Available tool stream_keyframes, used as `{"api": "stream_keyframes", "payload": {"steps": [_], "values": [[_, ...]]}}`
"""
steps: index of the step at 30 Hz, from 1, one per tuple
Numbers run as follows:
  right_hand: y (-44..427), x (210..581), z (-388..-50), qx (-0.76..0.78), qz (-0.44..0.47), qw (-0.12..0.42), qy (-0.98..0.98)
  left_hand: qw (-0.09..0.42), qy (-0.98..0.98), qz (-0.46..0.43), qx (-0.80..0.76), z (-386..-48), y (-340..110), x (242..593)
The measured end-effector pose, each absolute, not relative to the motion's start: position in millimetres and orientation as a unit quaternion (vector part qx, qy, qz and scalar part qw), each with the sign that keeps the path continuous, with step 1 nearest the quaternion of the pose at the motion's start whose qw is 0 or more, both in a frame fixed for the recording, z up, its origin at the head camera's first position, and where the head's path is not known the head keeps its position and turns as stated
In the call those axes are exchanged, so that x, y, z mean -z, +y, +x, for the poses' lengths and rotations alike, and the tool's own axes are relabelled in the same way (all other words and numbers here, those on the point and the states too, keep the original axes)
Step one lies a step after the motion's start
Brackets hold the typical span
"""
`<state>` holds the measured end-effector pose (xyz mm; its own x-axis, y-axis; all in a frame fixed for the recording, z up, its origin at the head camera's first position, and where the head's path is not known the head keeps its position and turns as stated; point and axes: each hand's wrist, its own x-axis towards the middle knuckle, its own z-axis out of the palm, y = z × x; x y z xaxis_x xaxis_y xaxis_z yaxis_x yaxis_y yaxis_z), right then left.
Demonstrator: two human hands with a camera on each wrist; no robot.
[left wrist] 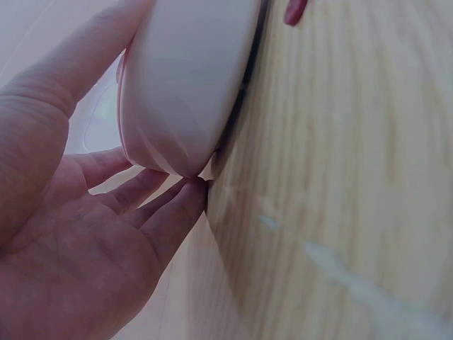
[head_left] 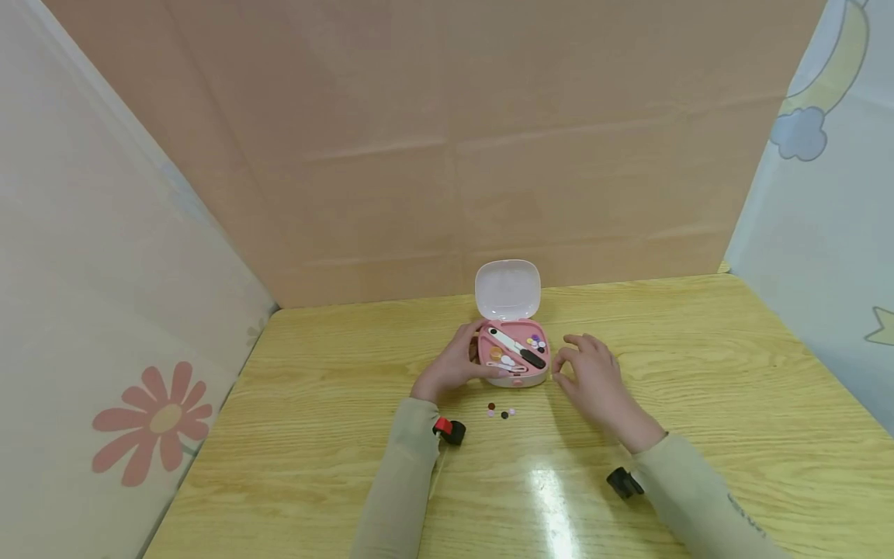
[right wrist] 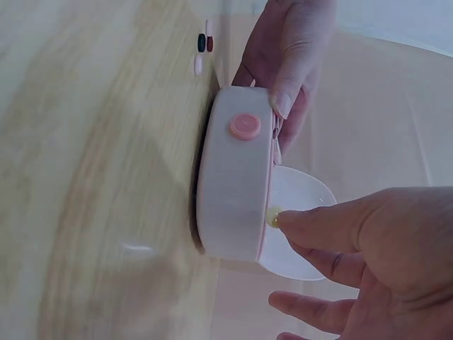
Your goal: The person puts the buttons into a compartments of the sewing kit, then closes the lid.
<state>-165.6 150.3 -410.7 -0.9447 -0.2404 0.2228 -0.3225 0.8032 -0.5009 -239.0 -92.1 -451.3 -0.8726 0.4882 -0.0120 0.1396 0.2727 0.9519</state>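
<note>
A small white and pink box (head_left: 518,381) stands on the table with its white lid (head_left: 507,290) raised. My left hand (head_left: 454,363) holds the box's left side, thumb over the front rim; in the left wrist view its fingers touch the white wall (left wrist: 187,78). Inside, a long white and black tool (head_left: 517,348) lies slantwise between small coloured buttons (head_left: 536,342) on the right and more small pieces (head_left: 504,361) on the left. At the box's right, my right hand (head_left: 594,379) pinches a small yellow button-like piece (right wrist: 273,216), partly hidden by the thumb.
Several small dark and pale buttons (head_left: 504,414) lie on the wooden table (head_left: 335,435) in front of the box. Behind it rises a tan backdrop (head_left: 391,194), with patterned cloth panels at left and right. Black camera mounts (head_left: 624,483) sit by the wrists.
</note>
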Motion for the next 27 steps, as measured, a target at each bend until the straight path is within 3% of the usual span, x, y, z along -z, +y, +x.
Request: {"api": "stream_keyframes", "payload": {"steps": [27], "values": [[148, 396, -204, -0.277, 0.135, 0.073, -0.949, 0.152, 0.791, 0.195, -0.560, -240, -92, 451]]}}
